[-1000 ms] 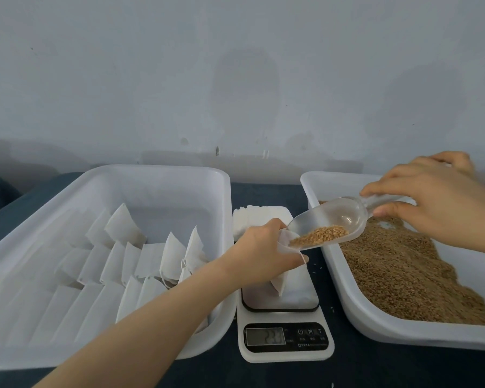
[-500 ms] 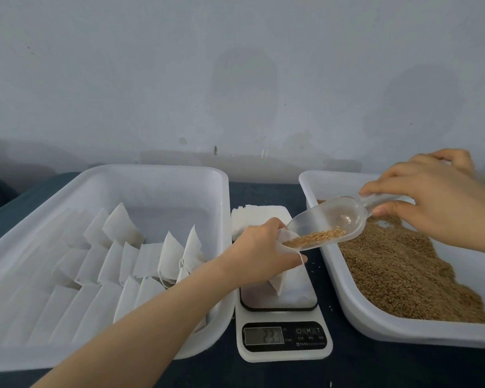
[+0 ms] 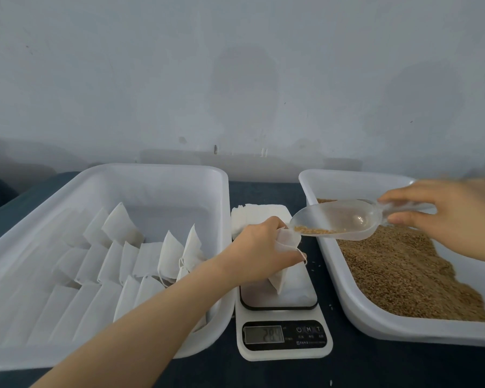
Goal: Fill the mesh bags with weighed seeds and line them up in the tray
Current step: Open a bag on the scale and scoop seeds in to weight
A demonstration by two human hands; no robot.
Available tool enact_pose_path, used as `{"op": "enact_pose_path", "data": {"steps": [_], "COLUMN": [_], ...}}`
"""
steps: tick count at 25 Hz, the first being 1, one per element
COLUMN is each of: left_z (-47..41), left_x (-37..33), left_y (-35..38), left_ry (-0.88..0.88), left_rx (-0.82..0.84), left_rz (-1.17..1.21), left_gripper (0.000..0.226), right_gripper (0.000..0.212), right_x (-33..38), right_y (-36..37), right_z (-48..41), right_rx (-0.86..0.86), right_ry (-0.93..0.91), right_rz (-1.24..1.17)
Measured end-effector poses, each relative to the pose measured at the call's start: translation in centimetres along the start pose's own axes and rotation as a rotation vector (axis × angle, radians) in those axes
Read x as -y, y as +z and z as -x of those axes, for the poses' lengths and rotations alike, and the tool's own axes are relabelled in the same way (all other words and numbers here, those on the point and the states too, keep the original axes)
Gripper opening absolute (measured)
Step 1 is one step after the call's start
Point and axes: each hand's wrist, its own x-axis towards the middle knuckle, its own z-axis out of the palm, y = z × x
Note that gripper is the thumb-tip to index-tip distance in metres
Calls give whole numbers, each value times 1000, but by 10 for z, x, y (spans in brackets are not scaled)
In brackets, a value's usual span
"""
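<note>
Few brown seeds [image 3: 317, 230] remain at the lip of the clear plastic scoop [image 3: 347, 219], against a full heap one second earlier: most have poured into the white mesh bag [image 3: 287, 243]. The left hand [image 3: 259, 247] holds the bag's mouth, its grip curled round the fabric, over the white digital scale [image 3: 283, 345]. At 3 o'clock the right hand [image 3: 445, 214], motion-blurred, pinches the scoop handle. Judgement: dosing nears its end. Transfer to the white plastic tray [image 3: 151, 175] at 9 o'clock comes next.

Head camera — close above the scale [image 3: 283, 336], facing forward-down.
</note>
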Motion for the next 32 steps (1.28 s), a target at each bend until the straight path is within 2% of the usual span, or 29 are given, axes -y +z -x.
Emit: {"op": "enact_pose_path", "data": {"steps": [4,10,13,19,21,22,23,25,28,32], "left_z": [0,2,2,2,2,2,3,3,2,2], "left_x": [0,-2,-3,-3,-3,-3,-3,-3,-5,-5], "left_y": [-1,-3,-4,-4,-4,-4,-4,-3,-4,-5], "left_ry": [-1,-8,-3,-17,-16,-15,-13,-10,-16,69], "left_rx": [-6,16,12,28,32,35,37,39,56,124], "left_rz": [-6,-3,-14,-28,-27,-24,-22,-18,2,-55], "left_gripper": [48,47,46,51,50,50,49,49,51,57], "right_gripper": [25,24,15,23,35,37,37,33,29,20], "right_x": [-32,-88,-90,-87,-79,-70,-57,-21,43,83], "right_y": [21,75,85,92,89,85,81,67,51,73], "right_z": [13,18,14,10,8,8,9,13,20,12], "right_rx": [22,91,127,255,248,170,64,-54,138,266], "right_ry": [179,500,542,554,514,472,401,189,-82,-205], "right_rz": [-212,-119,-85,-46,109,166,140,-112,-312,-357]}}
